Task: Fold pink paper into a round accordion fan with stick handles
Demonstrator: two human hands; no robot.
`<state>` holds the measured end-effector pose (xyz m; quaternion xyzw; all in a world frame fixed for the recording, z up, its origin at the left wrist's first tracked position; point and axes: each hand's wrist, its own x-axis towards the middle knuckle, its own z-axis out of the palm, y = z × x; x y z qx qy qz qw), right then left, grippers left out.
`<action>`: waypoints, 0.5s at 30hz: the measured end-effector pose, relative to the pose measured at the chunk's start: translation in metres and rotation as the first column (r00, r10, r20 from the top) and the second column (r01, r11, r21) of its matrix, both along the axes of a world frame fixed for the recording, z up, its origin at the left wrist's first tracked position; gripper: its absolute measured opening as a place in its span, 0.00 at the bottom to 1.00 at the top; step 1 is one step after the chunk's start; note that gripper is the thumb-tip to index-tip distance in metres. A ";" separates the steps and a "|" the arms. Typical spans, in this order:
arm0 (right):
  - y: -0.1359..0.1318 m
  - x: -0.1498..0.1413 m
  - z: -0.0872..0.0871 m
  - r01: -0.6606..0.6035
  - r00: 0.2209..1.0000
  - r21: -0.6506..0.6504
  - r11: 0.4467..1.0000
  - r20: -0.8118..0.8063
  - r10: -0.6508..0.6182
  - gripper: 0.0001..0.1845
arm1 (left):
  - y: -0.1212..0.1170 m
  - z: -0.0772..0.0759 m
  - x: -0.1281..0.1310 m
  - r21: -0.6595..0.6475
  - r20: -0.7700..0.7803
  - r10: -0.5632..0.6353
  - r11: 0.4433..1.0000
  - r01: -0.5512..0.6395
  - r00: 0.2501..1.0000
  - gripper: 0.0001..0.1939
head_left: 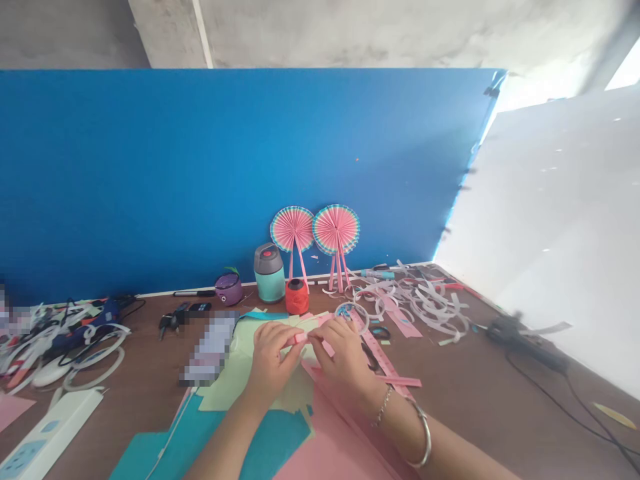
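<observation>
My left hand pinches a small pink folded paper piece between thumb and fingers. From the other side, the fingertips of my right hand close on the piece's right end. Both hands are raised over light green paper sheets, with pink paper and teal paper nearer to me. Right of my right hand lie a pink ruler and a pink paper strip. Scissors are partly hidden behind that hand.
Two pink pleated paper fans lean on the blue partition. Before them stand a teal jar, a red bottle and a purple pot. White paper strips pile up at right; a power strip lies at left.
</observation>
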<state>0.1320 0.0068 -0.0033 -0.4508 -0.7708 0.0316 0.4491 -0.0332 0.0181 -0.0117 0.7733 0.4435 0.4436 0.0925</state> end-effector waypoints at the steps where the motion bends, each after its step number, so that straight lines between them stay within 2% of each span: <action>1: 0.000 0.000 0.001 -0.005 1.000 -0.023 1.000 -0.021 0.005 0.09 | 0.000 0.000 0.000 0.019 -0.012 0.001 1.000 -0.001 1.000 0.07; 4: 0.000 0.000 0.002 -0.041 0.994 -0.097 0.994 -0.101 0.031 0.10 | -0.002 0.000 0.002 0.074 -0.045 -0.002 0.997 0.005 0.999 0.07; 7: 0.002 -0.001 0.004 -0.119 0.970 -0.223 0.968 -0.236 0.065 0.09 | -0.002 0.002 0.003 0.139 -0.069 0.003 0.990 0.007 0.998 0.06; 11: 0.005 -0.002 0.005 -0.189 0.904 -0.405 0.895 -0.427 -0.002 0.06 | -0.004 0.003 0.005 0.219 -0.081 0.013 0.976 0.005 0.997 0.06; 15: 0.007 -0.003 0.001 -0.225 0.868 -0.487 0.844 -0.494 -0.054 0.05 | -0.005 0.004 0.006 0.241 -0.091 0.020 0.970 0.002 0.996 0.08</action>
